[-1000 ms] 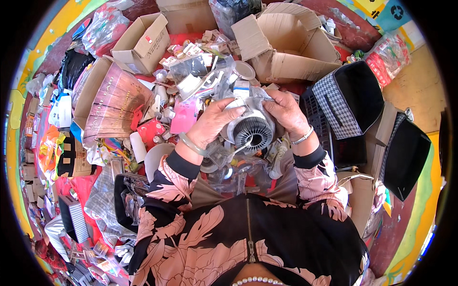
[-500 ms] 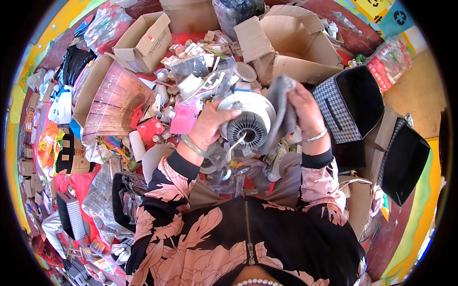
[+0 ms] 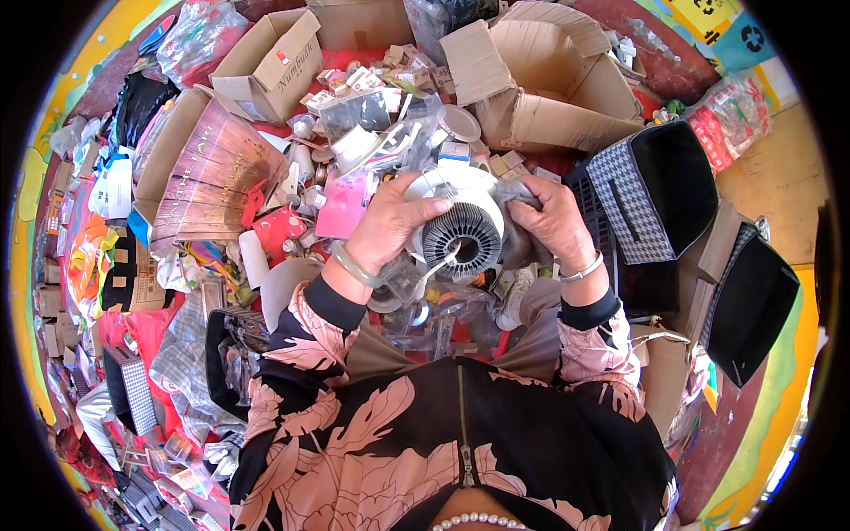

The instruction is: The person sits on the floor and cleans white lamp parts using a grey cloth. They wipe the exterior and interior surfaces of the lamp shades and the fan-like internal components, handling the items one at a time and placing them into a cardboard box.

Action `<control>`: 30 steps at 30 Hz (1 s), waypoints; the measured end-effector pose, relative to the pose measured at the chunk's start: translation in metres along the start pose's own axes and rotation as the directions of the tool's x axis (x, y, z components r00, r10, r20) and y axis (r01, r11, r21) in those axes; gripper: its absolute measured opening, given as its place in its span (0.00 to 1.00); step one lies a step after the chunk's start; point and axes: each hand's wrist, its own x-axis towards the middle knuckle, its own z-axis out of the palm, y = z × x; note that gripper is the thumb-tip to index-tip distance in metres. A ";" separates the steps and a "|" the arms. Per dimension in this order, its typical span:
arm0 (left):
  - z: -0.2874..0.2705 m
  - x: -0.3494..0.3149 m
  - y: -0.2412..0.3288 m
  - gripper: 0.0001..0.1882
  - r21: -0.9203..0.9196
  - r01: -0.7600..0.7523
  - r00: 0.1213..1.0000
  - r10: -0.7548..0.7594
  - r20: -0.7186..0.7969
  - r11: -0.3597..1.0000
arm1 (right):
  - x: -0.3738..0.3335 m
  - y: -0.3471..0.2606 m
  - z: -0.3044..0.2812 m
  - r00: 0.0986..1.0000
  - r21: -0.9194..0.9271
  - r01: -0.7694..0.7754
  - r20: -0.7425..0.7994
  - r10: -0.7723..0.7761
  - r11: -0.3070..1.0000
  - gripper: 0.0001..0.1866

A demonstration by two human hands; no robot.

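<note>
A round white downlight [image 3: 482, 196] with a dark ribbed heat sink and a short pale cable is held up in front of my lap. My left hand [image 3: 386, 225] grips its left rim, the thumb lying over the top edge. On the other side, my right hand [image 3: 556, 218] pinches a grey cloth [image 3: 522, 237] against the white rim. Below the light's left side, a clear plastic piece [image 3: 403, 279] is near my left wrist. Just beyond the light lie a pink packet [image 3: 346, 203] and a small blue-and-white box [image 3: 454, 154].
Small boxes, bulbs and plastic bags are heaped ahead. An open carton [image 3: 549, 84] stands far right of centre, another carton [image 3: 270, 66] far left. A pleated pink carton [image 3: 212, 173] is at the left. Black-lined houndstooth bins [image 3: 655, 195] stand at the right.
My right hand has brought the grey cloth down and left, from hanging beside the light to pressing on its rim. My left hand keeps its hold.
</note>
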 end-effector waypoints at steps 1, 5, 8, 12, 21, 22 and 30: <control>-0.001 0.001 -0.001 0.21 0.008 0.003 1.000 -0.003 0.008 1.000 | 0.001 0.004 0.001 1.000 -0.109 0.001 -0.018 -0.002 0.994 0.12; -0.002 0.000 -0.001 0.22 0.013 0.000 1.000 0.000 0.014 1.000 | 0.005 0.014 -0.001 0.998 -0.003 0.059 0.036 -0.059 0.998 0.12; 0.002 0.000 0.001 0.24 -0.029 0.004 1.000 -0.004 0.017 1.000 | 0.002 0.009 -0.001 0.997 0.213 -0.021 0.078 0.005 0.977 0.11; 0.000 -0.004 0.001 0.25 0.029 0.020 0.998 -0.021 0.066 0.999 | 0.001 0.011 0.005 0.994 0.422 0.041 0.073 -0.079 0.906 0.12; 0.007 -0.003 -0.002 0.24 0.128 0.069 0.992 -0.082 0.098 0.989 | 0.004 0.007 0.000 0.995 0.129 -0.024 0.104 0.011 0.991 0.09; 0.008 -0.003 -0.001 0.23 0.086 0.076 0.992 -0.084 0.093 0.993 | 0.004 0.007 -0.001 0.990 0.218 -0.066 0.133 0.038 0.974 0.09; 0.002 0.001 -0.005 0.24 0.275 -0.062 0.975 -0.001 0.221 0.959 | 0.003 0.018 0.000 0.978 0.483 -0.172 0.191 0.088 0.859 0.08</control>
